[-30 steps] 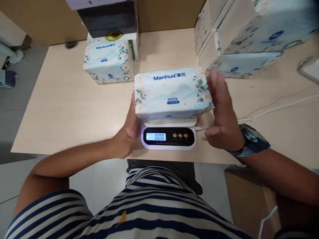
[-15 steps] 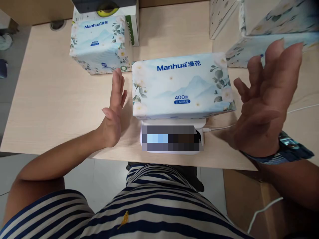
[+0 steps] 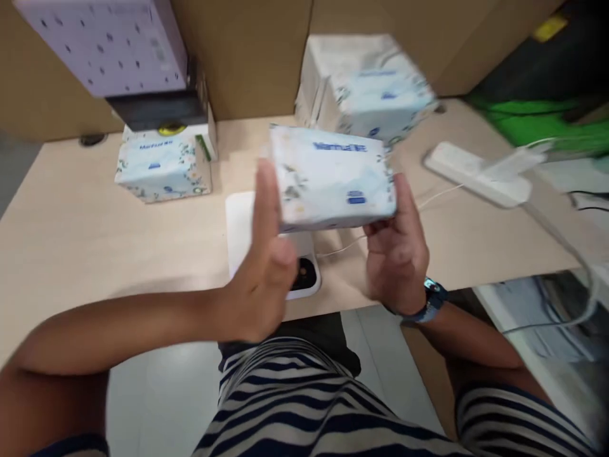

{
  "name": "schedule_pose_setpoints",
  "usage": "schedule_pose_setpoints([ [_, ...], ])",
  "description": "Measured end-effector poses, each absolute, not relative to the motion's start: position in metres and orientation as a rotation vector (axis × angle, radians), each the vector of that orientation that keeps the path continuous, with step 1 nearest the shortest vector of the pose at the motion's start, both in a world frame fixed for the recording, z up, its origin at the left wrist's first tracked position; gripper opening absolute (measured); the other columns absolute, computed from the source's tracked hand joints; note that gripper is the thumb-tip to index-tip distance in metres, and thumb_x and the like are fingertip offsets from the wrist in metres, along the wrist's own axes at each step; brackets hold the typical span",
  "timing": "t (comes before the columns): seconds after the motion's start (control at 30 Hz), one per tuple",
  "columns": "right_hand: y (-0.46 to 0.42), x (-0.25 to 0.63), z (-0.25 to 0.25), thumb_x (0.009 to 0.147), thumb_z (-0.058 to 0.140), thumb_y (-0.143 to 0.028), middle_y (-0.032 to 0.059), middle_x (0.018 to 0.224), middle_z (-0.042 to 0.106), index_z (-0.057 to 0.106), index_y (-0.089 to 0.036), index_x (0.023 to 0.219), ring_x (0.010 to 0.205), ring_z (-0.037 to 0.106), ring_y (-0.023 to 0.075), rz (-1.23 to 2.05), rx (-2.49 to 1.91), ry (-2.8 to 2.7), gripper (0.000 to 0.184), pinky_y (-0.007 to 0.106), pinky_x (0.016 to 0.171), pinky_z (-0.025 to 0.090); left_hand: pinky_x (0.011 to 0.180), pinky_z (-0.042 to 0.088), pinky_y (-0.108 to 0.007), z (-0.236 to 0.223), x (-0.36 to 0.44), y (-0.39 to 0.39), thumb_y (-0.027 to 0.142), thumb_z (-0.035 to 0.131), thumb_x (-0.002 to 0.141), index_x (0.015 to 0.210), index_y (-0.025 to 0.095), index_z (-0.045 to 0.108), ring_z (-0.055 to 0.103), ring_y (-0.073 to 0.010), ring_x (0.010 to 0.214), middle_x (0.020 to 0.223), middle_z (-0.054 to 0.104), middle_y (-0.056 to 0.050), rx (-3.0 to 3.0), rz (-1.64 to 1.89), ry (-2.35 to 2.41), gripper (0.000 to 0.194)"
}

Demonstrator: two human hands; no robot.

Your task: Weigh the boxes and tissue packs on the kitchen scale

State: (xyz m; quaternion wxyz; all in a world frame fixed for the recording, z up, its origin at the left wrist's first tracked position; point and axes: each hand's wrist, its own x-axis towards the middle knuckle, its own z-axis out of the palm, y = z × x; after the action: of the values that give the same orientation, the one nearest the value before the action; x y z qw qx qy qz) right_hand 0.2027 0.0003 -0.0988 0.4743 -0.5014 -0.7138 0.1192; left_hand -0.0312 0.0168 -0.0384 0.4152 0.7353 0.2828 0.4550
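Observation:
A pale blue and white tissue pack with blue lettering is pressed between both hands, held slightly tilted above the desk. My left hand lies along its left end, fingers pointing up. At the opposite end, my right hand holds the lower right corner, with some fingers curled beneath. Below and partly behind the pack sits a white kitchen scale with a dark display panel; the pack and left hand hide part of it. Motion blurs the pack and the left hand.
Another tissue pack stands at the back left, beside stacked boxes topped by a lilac box. More tissue packs are piled at the back right. A white power strip and cables lie on the right of the desk.
Both hands have closed in on the tissue pack, which has risen off the scale and shifted to the right of it. The camera view has swung up and rightward.

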Motion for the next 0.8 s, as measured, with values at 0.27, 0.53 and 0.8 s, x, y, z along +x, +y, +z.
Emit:
schedule_pose_setpoints([
  [0.27,0.043,0.277,-0.119,0.107,0.059,-0.06,0.0159,0.19,0.024,0.053,-0.034,0.168,0.177,0.019,0.0516,-0.369,-1.664,-1.907,0.067,0.088,0.131,0.029,0.147,-0.011,-0.063,-0.025,0.002,0.068,0.093,0.047,0.099,0.182,0.032,-0.015,-0.025,-0.0313,0.178,0.191,-0.025,-0.002,1.735,0.717,0.935,0.119],
  [0.53,0.041,0.247,-0.093,0.107,0.062,-0.045,0.0179,0.165,0.064,0.066,-0.029,0.153,0.163,0.051,0.0468,-0.571,-1.353,-2.08,0.048,0.088,0.134,0.022,0.148,-0.006,-0.064,-0.062,-0.177,0.115,0.093,0.059,0.093,0.178,0.022,0.026,-0.008,-0.0393,0.182,0.194,0.0,-0.02,2.122,1.408,1.548,0.116],
  [0.8,0.14,0.029,-0.051,0.089,0.043,-0.103,0.0286,0.153,0.069,0.067,-0.015,0.145,0.146,0.066,0.045,0.733,-1.109,-1.881,0.107,0.071,0.122,0.055,0.148,0.012,-0.055,-0.083,-0.244,0.13,0.101,0.015,0.096,0.175,0.006,0.026,0.013,-0.0362,0.181,0.189,0.028,-0.021,1.624,1.456,1.786,0.124],
])
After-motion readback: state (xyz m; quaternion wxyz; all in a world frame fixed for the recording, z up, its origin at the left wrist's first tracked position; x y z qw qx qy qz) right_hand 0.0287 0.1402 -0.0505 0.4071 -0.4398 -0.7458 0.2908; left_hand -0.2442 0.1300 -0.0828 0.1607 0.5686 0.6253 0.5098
